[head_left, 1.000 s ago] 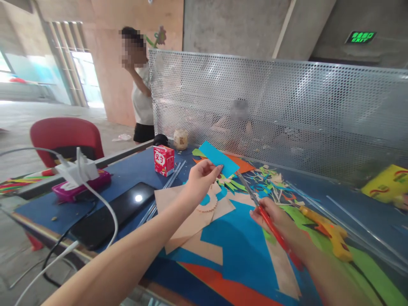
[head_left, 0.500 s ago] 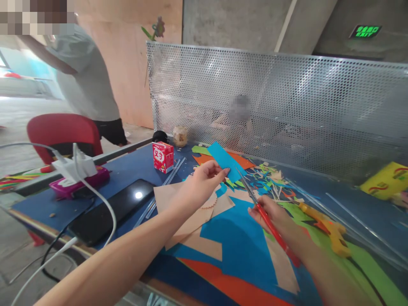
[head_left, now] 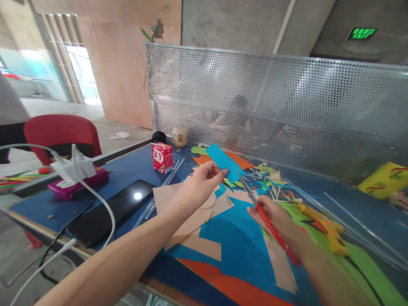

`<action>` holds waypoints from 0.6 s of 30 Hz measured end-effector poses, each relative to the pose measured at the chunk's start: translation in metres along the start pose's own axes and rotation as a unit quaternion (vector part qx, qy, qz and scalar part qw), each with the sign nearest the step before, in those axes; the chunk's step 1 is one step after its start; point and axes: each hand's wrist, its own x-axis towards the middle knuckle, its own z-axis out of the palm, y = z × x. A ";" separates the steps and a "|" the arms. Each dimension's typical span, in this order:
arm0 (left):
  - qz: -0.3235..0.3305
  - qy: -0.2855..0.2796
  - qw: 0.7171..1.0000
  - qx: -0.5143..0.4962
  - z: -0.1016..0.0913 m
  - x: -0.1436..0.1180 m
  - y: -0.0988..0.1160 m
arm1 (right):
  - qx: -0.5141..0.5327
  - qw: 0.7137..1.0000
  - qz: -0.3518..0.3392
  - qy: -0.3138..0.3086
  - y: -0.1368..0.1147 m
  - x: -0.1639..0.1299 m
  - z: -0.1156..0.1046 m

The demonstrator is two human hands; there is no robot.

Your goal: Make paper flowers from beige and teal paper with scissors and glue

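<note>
My left hand [head_left: 208, 176] pinches a strip of blue paper [head_left: 221, 159] between thumb and fingers, above the middle of the table. In my right hand [head_left: 270, 212] is a pair of scissors [head_left: 266, 219] with red handles. Their blades reach the lower right end of the strip; whether they cut into it I cannot tell. Under both hands lie a large blue sheet [head_left: 239, 242], several tan paper pieces [head_left: 170, 199] and an orange sheet [head_left: 229, 280]. Small paper scraps [head_left: 269, 180] are scattered beyond the scissors.
A yellow glue gun [head_left: 325, 229] lies on green paper at right, near clear glue sticks [head_left: 353, 212]. At left are a black phone [head_left: 111, 210], a power strip [head_left: 76, 178] with white cables, and a red box [head_left: 162, 158]. A perforated metal screen [head_left: 197, 93] borders the table's far side.
The person in grey at the left has moved mostly out of view past the left edge. My hands, the blue strip and the scissors are nearly unchanged.
</note>
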 end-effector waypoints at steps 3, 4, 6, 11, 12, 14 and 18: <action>0.001 0.000 1.000 0.013 -0.001 0.000 -0.002 | 0.005 1.000 -0.005 0.004 -0.001 0.001 0.000; 0.003 0.001 1.000 0.016 -0.001 0.000 -0.002 | 0.006 1.000 -0.004 0.003 -0.001 0.001 -0.001; 0.008 0.005 1.000 0.021 -0.002 0.001 -0.004 | 0.001 1.000 0.001 0.000 0.000 0.001 -0.001; 0.008 0.013 1.000 0.025 -0.003 0.001 -0.005 | -0.006 1.000 0.004 0.002 0.006 0.001 0.000; 0.008 0.013 1.000 0.024 -0.003 0.001 -0.005 | -0.002 1.000 0.003 0.006 0.007 0.001 0.000; 0.006 0.014 1.000 0.020 -0.003 0.001 -0.005 | 0.003 1.000 -0.002 0.016 0.008 0.001 0.001; -0.001 0.032 0.999 0.019 -0.003 0.001 -0.004 | 0.040 0.999 0.010 -0.004 0.005 0.001 0.002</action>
